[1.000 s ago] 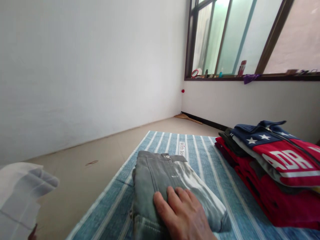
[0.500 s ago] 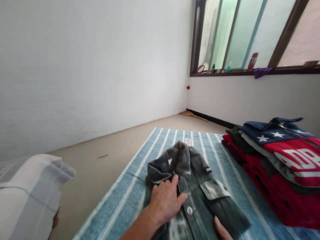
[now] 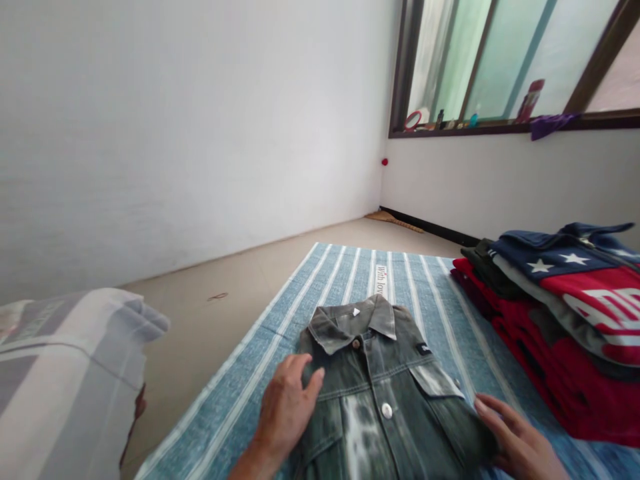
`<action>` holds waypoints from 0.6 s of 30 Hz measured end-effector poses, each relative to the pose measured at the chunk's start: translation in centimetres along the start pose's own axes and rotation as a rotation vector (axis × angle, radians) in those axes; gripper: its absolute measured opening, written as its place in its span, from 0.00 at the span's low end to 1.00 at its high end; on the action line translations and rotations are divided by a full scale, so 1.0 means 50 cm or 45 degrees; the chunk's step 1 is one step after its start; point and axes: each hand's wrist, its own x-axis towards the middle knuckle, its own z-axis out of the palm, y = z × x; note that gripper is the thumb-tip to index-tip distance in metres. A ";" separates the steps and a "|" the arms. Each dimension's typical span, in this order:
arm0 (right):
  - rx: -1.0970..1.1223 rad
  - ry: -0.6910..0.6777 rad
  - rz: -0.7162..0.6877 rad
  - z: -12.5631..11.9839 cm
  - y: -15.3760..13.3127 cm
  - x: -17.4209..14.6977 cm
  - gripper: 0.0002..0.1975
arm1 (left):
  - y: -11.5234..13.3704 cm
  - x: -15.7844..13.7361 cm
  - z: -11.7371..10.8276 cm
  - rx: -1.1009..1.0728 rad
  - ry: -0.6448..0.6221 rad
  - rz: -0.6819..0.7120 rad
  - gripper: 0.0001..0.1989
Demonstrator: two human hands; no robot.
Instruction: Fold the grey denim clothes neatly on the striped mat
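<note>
A grey-green mottled denim jacket [image 3: 370,393] lies front up with its collar pointing away from me, buttoned at the neck and chest. My left hand [image 3: 290,400] is at the jacket's left shoulder, its thumb and fingers apart and curved over the edge. On the opposite side, my right hand [image 3: 520,440] has the blurred sleeve edge between its fingers. Underneath is a blue cloth with white stripes [image 3: 240,400]. The jacket's lower end is cut off by the bottom of the view.
A stack of folded clothes [image 3: 560,333], red, grey and navy, stands to the right on the cloth. A grey-and-white checked bundle [image 3: 75,373] is at the left. Beyond are the tiled floor [image 3: 250,280], white walls and a window sill [image 3: 450,131] with small bottles.
My left hand has moved off the collar to the jacket's left shoulder. My right hand has shifted right, to the sleeve edge. The collar now lies flatter and spread, and the view has turned slightly left.
</note>
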 end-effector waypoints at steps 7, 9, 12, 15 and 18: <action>-0.484 -0.230 -0.153 0.037 -0.086 0.049 0.36 | -0.033 -0.020 -0.021 -0.845 -0.316 -0.797 0.19; -0.456 -0.331 -0.090 0.041 -0.085 0.053 0.40 | -0.019 -0.021 -0.013 -1.044 -0.394 -0.863 0.17; -0.283 -0.446 -0.002 0.042 -0.077 0.045 0.44 | -0.006 -0.010 0.002 -1.200 -0.365 -0.892 0.14; -0.166 -0.435 0.030 0.041 -0.071 0.034 0.47 | -0.004 0.003 0.012 -1.322 -0.337 -0.898 0.13; -0.154 -0.462 0.054 0.035 -0.073 0.034 0.48 | -0.003 0.010 0.017 -1.357 -0.374 -0.928 0.12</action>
